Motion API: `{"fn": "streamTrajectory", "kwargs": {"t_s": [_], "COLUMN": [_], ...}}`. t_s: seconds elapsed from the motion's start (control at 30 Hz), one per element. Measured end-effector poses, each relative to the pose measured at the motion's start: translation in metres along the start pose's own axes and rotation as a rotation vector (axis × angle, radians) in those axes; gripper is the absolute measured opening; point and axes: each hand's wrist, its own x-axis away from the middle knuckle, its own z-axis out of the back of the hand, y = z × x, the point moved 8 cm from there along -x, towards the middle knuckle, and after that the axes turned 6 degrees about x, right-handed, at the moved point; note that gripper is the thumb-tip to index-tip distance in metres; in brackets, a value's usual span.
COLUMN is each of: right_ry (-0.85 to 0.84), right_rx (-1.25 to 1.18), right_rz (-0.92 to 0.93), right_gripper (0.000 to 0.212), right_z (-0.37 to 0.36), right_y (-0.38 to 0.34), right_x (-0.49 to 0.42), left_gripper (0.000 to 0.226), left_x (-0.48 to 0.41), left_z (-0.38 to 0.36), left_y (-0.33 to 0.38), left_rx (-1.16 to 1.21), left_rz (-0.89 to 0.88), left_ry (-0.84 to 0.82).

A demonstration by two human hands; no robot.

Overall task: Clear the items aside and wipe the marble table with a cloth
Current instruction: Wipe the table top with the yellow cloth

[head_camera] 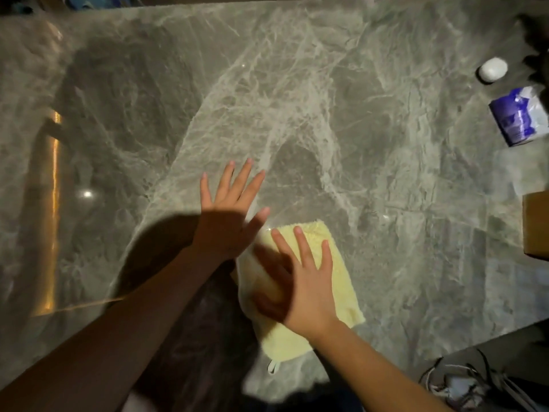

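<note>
A pale yellow cloth (341, 272) lies flat on the grey marble table (297, 99), near its front edge. My right hand (309, 286) rests palm down on the cloth with its fingers spread. My left hand (231, 212) lies flat on the bare marble just left of the cloth, fingers apart, holding nothing. Both forearms reach in from the bottom of the view. A small white loop (272, 367) sticks out of the cloth's near end.
Along the right side stand a white rounded object (492, 69), a purple and white tissue pack (520, 117) and a brown box (536, 227) cut by the frame. Dark items sit at the far right corner (534, 34). Shoes (463, 385) lie on the floor.
</note>
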Motion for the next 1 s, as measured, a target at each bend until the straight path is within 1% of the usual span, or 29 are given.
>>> {"fn": "streamTrajectory", "kwargs": {"t_s": [0.07, 0.17, 0.23, 0.3, 0.4, 0.5, 0.57, 0.77, 0.87, 1.0], "right_ry": [0.006, -0.025, 0.032, 0.086, 0.109, 0.159, 0.163, 0.167, 0.192, 0.207], "right_rx": [-0.033, -0.130, -0.052, -0.006, 0.024, -0.019, -0.040, -0.044, -0.045, -0.035], "right_rz": [-0.017, -0.113, -0.129, -0.176, -0.259, -0.331, -0.364, -0.395, -0.393, -0.370], "right_gripper": [0.080, 0.084, 0.082, 0.080, 0.079, 0.073, 0.072, 0.071, 0.071, 0.070], "right_z": [0.002, 0.001, 0.009, 0.023, 0.040, 0.062, 0.074, 0.104, 0.116, 0.125], "right_y": [0.001, 0.024, 0.047, 0.080, 0.137, 0.189, 0.219, 0.284, 0.300, 0.306], "right_x": [-0.003, -0.018, -0.040, -0.070, -0.125, -0.180, -0.217, -0.314, -0.344, -0.362], "left_gripper": [0.063, 0.060, 0.059, 0.062, 0.067, 0.072, 0.074, 0.077, 0.078, 0.077], "left_x": [-0.026, -0.065, -0.085, -0.096, -0.097, -0.098, -0.099, -0.101, -0.101, -0.102], "left_z": [-0.003, -0.005, -0.007, -0.009, -0.014, -0.016, -0.017, -0.017, -0.017, -0.014], "left_y": [0.006, 0.015, 0.019, 0.021, 0.022, 0.021, 0.022, 0.022, 0.022, 0.023], "left_rx": [-0.012, -0.061, -0.049, -0.027, -0.047, -0.062, -0.088, -0.138, -0.144, -0.140], "left_rz": [-0.002, -0.045, -0.049, -0.020, -0.016, 0.013, 0.033, 0.052, 0.057, 0.054], "left_ry": [0.013, 0.013, 0.003, -0.007, -0.040, -0.077, -0.102, -0.131, -0.134, -0.114]}}
